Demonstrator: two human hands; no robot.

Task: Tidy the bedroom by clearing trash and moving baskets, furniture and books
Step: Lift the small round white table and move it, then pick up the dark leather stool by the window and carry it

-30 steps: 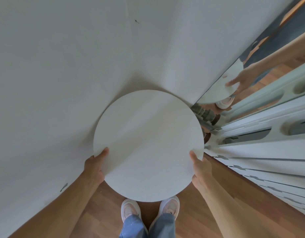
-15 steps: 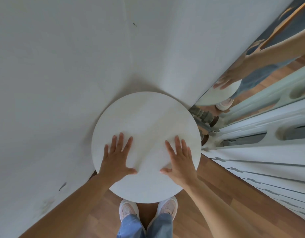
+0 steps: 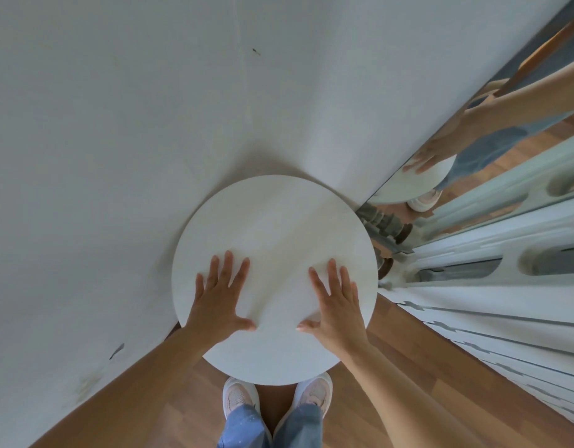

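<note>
- a round white tabletop (image 3: 279, 234) fills the middle of the view, seen from straight above. its far edge sits close against the pale wall (image 3: 117, 140), in the corner where the wall meets a mirror (image 3: 521, 130) on the right. whether it touches the wall cannot be told.
- the left hand (image 3: 219, 305) lies flat on the near-left part of the top, palm down, fingers (image 3: 228, 266) straight and spread, thumb pointing inward. it grips nothing.
- the right hand (image 3: 335, 310) lies flat on the near-right part in the same way, fingers fanned out, thumb turned toward the left hand. it too holds nothing.
- the 2 hands are apart, with a bare strip of tabletop between the thumbs.
- both forearms are bare and run down toward the lower corners of the view.
- at the near edge of the top, 2 pale pink-white shoes (image 3: 239, 396) stand side by side on the wooden floor (image 3: 424, 376), toes tucked beneath the rim, with blue jeans (image 3: 247, 428) above them.
- the mirror reflects an arm, a hand laid on the round top, 1 shoe and blue denim.
- just right of the tabletop, a turned furniture leg (image 3: 384, 226) shows at the foot of the mirror. what it belongs to cannot be told.
- further right run white moulded panels (image 3: 505, 305) with oval cut-outs.
- the wall carries a small dark mark (image 3: 256, 51) high up and a dark scuff (image 3: 117, 350) low on the left.
</note>
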